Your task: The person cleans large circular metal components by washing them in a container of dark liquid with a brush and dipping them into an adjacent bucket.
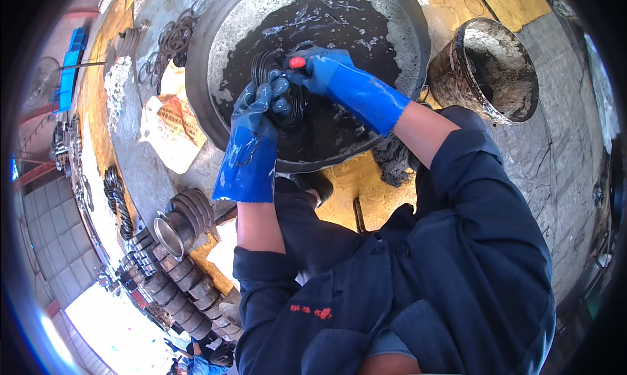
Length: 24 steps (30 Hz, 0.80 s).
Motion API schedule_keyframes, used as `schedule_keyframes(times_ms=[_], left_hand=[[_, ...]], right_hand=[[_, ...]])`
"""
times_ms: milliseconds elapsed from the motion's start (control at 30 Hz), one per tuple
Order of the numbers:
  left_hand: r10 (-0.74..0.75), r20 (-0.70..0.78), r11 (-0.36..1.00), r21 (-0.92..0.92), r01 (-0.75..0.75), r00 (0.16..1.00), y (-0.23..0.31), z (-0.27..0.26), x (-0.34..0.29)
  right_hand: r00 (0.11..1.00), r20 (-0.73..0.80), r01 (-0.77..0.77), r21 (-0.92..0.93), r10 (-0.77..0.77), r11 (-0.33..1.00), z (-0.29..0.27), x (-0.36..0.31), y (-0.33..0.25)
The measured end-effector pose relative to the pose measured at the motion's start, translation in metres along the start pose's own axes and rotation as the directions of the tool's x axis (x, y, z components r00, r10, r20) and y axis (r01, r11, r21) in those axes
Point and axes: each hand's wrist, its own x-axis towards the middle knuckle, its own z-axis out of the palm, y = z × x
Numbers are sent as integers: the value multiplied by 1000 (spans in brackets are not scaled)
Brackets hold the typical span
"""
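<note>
My left hand [258,102], in a wet blue rubber glove, grips a bundle of thin black rings [264,64] over a large round tub [200,81]. Dark liquid [346,32] with pale foam round its edge fills the tub. Close beside the left, my gloved right hand [321,69] is closed round a tool with a red end [297,62]; the rest of that tool is hidden by the fingers. The right fingers meet the upper right side of the rings. The lower part of the bundle hangs just above or in the liquid; I cannot tell which.
A grimy metal bucket [450,71] lies tilted right of the tub. To the left are a pile of dark rings [175,39] and a crumpled pale sack [171,130]. Rows of metal cylinders [186,277] stand at lower left, near a ribbed metal part [192,212]. Another person [199,362] shows at the bottom.
</note>
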Motion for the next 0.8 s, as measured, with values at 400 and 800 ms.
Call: schedule_keyframes(times_ms=[400, 800], left_hand=[[10, 36, 998, 66, -12, 999, 0, 18, -11], [5, -36, 1000, 18, -5, 999, 3, 13, -17]], right_hand=[[940, 328, -171, 696, -96, 698, 25, -28, 36], [881, 450, -333, 371, 146, 867, -2, -12, -1]])
